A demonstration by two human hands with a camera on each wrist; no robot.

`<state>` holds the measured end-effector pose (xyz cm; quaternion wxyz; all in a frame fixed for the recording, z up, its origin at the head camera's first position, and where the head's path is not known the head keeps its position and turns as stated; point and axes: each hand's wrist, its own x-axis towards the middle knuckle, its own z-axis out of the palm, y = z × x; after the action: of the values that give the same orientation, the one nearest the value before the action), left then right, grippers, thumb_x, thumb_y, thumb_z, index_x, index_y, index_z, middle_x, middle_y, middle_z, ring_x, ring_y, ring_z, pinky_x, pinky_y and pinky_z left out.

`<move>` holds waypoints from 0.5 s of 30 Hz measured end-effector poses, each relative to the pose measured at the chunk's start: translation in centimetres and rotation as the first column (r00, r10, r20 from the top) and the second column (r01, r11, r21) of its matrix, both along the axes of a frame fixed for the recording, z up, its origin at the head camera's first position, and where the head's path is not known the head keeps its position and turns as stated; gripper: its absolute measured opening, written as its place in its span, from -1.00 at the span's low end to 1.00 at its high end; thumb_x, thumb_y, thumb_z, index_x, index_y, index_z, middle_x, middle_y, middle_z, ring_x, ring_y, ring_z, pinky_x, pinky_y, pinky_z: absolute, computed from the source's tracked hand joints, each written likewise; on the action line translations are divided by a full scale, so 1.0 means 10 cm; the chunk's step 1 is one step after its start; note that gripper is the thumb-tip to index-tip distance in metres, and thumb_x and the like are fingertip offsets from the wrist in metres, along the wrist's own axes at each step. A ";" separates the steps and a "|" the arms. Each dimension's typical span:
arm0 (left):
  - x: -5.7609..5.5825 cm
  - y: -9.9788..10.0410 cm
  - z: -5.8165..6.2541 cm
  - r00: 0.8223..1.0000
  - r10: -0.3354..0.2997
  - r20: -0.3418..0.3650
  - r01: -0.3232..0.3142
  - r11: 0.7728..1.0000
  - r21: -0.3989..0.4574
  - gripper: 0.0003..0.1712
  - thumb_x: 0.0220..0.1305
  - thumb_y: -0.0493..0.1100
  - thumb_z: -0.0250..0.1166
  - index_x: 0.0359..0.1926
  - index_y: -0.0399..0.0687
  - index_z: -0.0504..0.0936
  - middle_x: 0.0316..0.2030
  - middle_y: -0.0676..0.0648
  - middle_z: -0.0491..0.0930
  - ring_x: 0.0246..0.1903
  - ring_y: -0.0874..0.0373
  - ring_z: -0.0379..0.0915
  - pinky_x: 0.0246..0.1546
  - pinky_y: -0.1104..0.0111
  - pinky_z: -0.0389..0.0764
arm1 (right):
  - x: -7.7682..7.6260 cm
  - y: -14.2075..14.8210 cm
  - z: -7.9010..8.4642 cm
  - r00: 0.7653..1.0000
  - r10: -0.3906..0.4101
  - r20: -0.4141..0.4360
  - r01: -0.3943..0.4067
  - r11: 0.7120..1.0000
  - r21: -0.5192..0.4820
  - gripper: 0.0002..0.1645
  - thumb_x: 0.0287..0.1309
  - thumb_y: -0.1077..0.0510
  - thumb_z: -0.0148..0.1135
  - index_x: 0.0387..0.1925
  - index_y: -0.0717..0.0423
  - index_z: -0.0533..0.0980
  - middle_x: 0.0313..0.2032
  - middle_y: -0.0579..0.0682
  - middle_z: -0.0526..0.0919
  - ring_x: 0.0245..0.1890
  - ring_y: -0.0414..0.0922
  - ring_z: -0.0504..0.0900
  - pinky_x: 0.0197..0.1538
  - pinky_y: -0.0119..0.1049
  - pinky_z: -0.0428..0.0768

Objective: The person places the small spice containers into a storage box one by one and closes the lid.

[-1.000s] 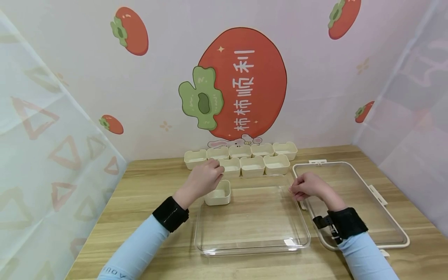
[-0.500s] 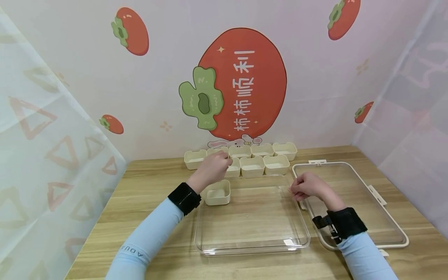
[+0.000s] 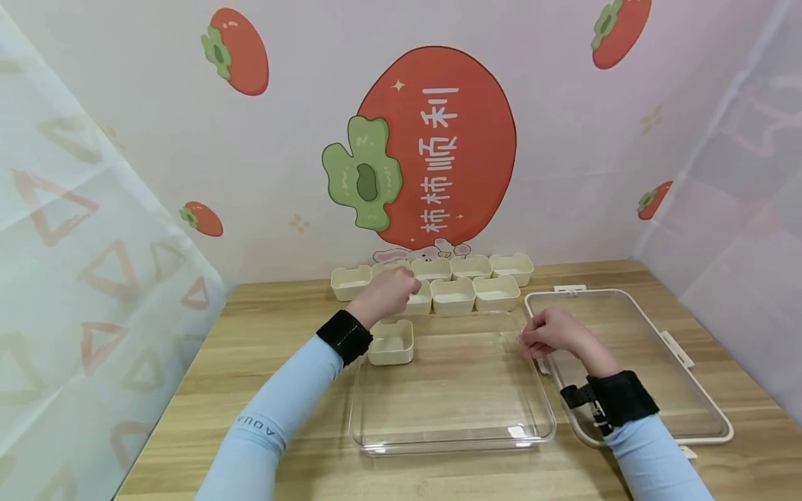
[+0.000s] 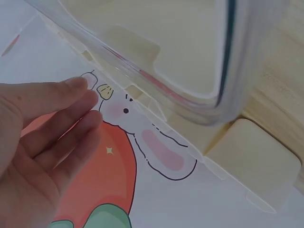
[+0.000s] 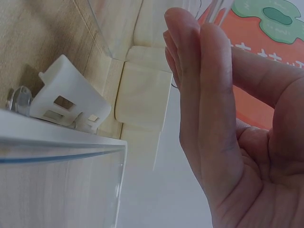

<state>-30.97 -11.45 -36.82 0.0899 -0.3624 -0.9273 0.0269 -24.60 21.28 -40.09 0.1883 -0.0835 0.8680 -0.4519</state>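
A clear rectangular tray (image 3: pixel 451 447) lies on the table with one small cream box (image 3: pixel 392 348) in its far left corner. Behind the tray, several more cream boxes (image 3: pixel 454 298) stand in two rows. My left hand (image 3: pixel 390 291) is over the left end of the front row, partly covering boxes there. In the left wrist view its fingers (image 4: pixel 71 137) are relaxed and hold nothing. With thumb and fingertips my right hand (image 3: pixel 554 332) pinches the tray's right rim near the far corner. In the right wrist view a sliver of clear plastic shows at those fingertips.
A clear lid (image 3: pixel 639 369) with a cream frame and side clips (image 3: pixel 677 349) lies flat right of the tray, under my right forearm. A printed backdrop (image 3: pixel 282 139) rises behind the boxes, with fabric walls left and right.
My left hand has moved right and slightly away from me, from above the box in the tray to the front row of boxes. The right hand has stayed at the rim.
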 end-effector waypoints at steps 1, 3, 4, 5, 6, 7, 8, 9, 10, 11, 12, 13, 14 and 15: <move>-0.02 0.00 0.00 1.000 0.004 0.011 -0.004 1.000 -0.010 -0.72 0.04 -0.51 0.18 -0.36 -0.09 0.69 -0.41 -0.04 0.62 -0.33 0.10 0.53 -0.32 0.32 0.56 | 0.00 0.00 0.00 1.000 -0.003 0.001 0.003 1.000 0.001 -0.75 0.16 0.27 0.17 -0.31 0.50 0.55 -0.53 0.05 0.68 -0.56 -0.20 0.66 -0.40 -0.30 0.66; -0.04 0.01 -0.01 0.999 0.020 0.048 -0.019 0.999 -0.029 -0.69 0.02 -0.54 0.15 -0.36 -0.11 0.69 -0.41 -0.01 0.62 -0.35 0.12 0.51 -0.31 0.32 0.54 | 0.00 0.00 0.01 1.000 -0.006 0.001 0.006 1.000 0.006 -0.75 0.16 0.28 0.17 -0.32 0.49 0.55 -0.53 0.04 0.68 -0.56 -0.20 0.66 -0.41 -0.30 0.66; -0.05 0.02 -0.02 0.997 0.033 0.072 -0.030 0.999 -0.040 -0.67 0.01 -0.55 0.13 -0.36 -0.12 0.69 -0.42 0.00 0.61 -0.37 0.14 0.47 -0.32 0.33 0.52 | 0.00 0.00 0.01 1.000 -0.004 0.001 0.004 1.000 0.008 -0.75 0.16 0.27 0.17 -0.32 0.49 0.55 -0.54 0.04 0.67 -0.56 -0.21 0.66 -0.41 -0.31 0.66; -0.06 0.02 -0.02 0.995 0.048 0.092 -0.043 0.998 -0.055 -0.66 0.02 -0.56 0.12 -0.36 -0.13 0.69 -0.43 0.01 0.59 -0.38 0.15 0.44 -0.32 0.35 0.50 | 0.00 0.00 0.01 1.000 -0.004 0.001 0.004 1.000 0.011 -0.75 0.16 0.27 0.17 -0.33 0.49 0.55 -0.54 0.03 0.67 -0.56 -0.21 0.65 -0.40 -0.31 0.66; -0.07 0.02 -0.03 0.992 0.060 0.109 -0.053 0.997 -0.063 -0.67 0.02 -0.56 0.12 -0.37 -0.14 0.69 -0.44 0.02 0.58 -0.41 0.16 0.40 -0.33 0.36 0.48 | 0.00 0.00 0.01 1.000 -0.009 0.005 0.009 1.000 0.010 -0.76 0.16 0.27 0.17 -0.33 0.49 0.55 -0.55 0.03 0.67 -0.56 -0.21 0.65 -0.40 -0.31 0.66; -0.08 0.03 -0.03 0.990 0.068 0.121 -0.059 0.996 -0.070 -0.68 0.01 -0.57 0.12 -0.39 -0.15 0.68 -0.46 0.01 0.55 -0.43 0.16 0.36 -0.37 0.36 0.45 | 0.00 0.00 0.01 1.000 -0.010 0.007 0.010 1.000 0.011 -0.76 0.16 0.27 0.17 -0.33 0.49 0.55 -0.55 0.03 0.67 -0.56 -0.21 0.65 -0.40 -0.30 0.66; -0.09 0.03 -0.03 0.988 0.077 0.133 -0.067 0.995 -0.079 -0.69 0.01 -0.57 0.12 -0.41 -0.16 0.68 -0.48 0.01 0.53 -0.45 0.16 0.32 -0.39 0.36 0.42 | 0.00 0.00 0.01 1.000 -0.008 0.006 0.008 1.000 0.011 -0.75 0.17 0.27 0.17 -0.33 0.49 0.55 -0.55 0.03 0.66 -0.57 -0.21 0.65 -0.40 -0.30 0.66; -0.09 0.03 -0.04 0.988 0.083 0.134 -0.072 0.993 -0.089 -0.71 0.01 -0.57 0.14 -0.43 -0.16 0.67 -0.50 0.00 0.52 -0.47 0.15 0.29 -0.42 0.36 0.40 | 0.00 0.00 0.01 1.000 -0.001 0.004 0.001 1.000 0.009 -0.75 0.17 0.27 0.17 -0.33 0.50 0.55 -0.55 0.03 0.67 -0.56 -0.21 0.65 -0.40 -0.30 0.66; -0.10 0.04 -0.04 0.987 0.089 0.131 -0.076 0.992 -0.101 -0.72 0.01 -0.56 0.15 -0.46 -0.15 0.66 -0.52 0.00 0.51 -0.49 0.16 0.27 -0.44 0.37 0.38 | 0.00 0.00 0.01 1.000 -0.005 0.006 0.005 1.000 0.007 -0.75 0.17 0.27 0.17 -0.33 0.49 0.55 -0.55 0.04 0.67 -0.57 -0.21 0.65 -0.40 -0.29 0.66; -0.11 0.04 -0.05 0.988 0.092 0.123 -0.078 0.991 -0.112 -0.74 0.02 -0.55 0.17 -0.49 -0.14 0.64 -0.53 0.01 0.52 -0.50 0.17 0.28 -0.45 0.37 0.39 | 0.00 0.00 0.01 1.000 -0.006 0.007 0.006 1.000 0.005 -0.75 0.16 0.27 0.18 -0.33 0.49 0.55 -0.55 0.04 0.67 -0.57 -0.21 0.65 -0.40 -0.29 0.66; -0.12 0.04 -0.06 0.989 0.092 0.116 -0.078 0.990 -0.120 -0.75 0.02 -0.54 0.20 -0.51 -0.13 0.63 -0.54 0.01 0.54 -0.51 0.17 0.30 -0.45 0.38 0.41 | 0.00 0.00 0.00 1.000 -0.009 0.008 0.009 1.000 0.002 -0.75 0.16 0.27 0.18 -0.33 0.49 0.55 -0.55 0.05 0.67 -0.57 -0.20 0.65 -0.40 -0.29 0.66; -0.13 0.04 -0.06 0.990 0.094 0.108 -0.079 0.988 -0.132 -0.76 0.03 -0.52 0.20 -0.54 -0.11 0.61 -0.54 0.01 0.54 -0.51 0.18 0.30 -0.46 0.38 0.41 | 0.00 0.00 0.00 1.000 -0.004 0.004 0.004 1.000 0.001 -0.75 0.16 0.27 0.18 -0.33 0.49 0.55 -0.55 0.05 0.67 -0.56 -0.20 0.65 -0.40 -0.29 0.66; -0.14 0.04 -0.07 0.990 0.095 0.103 -0.080 0.987 -0.137 -0.75 0.03 -0.52 0.21 -0.57 -0.10 0.59 -0.55 0.01 0.54 -0.52 0.18 0.32 -0.46 0.38 0.42 | 0.00 0.00 0.00 1.000 -0.004 0.003 0.004 1.000 0.000 -0.75 0.16 0.27 0.18 -0.33 0.49 0.55 -0.55 0.05 0.67 -0.57 -0.20 0.65 -0.41 -0.29 0.66; -0.15 0.04 -0.08 0.990 0.097 0.099 -0.083 0.987 -0.140 -0.73 0.04 -0.51 0.22 -0.61 -0.08 0.55 -0.57 0.01 0.53 -0.53 0.18 0.32 -0.47 0.38 0.41 | 0.00 0.01 0.00 1.000 -0.004 0.003 0.004 1.000 0.000 -0.75 0.17 0.27 0.18 -0.33 0.49 0.54 -0.54 0.05 0.67 -0.57 -0.20 0.65 -0.41 -0.30 0.66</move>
<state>-32.46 -11.01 -37.57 0.0147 -0.3264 -0.9421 0.0749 -24.59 21.35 -40.05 0.1888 -0.0810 0.8679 -0.4523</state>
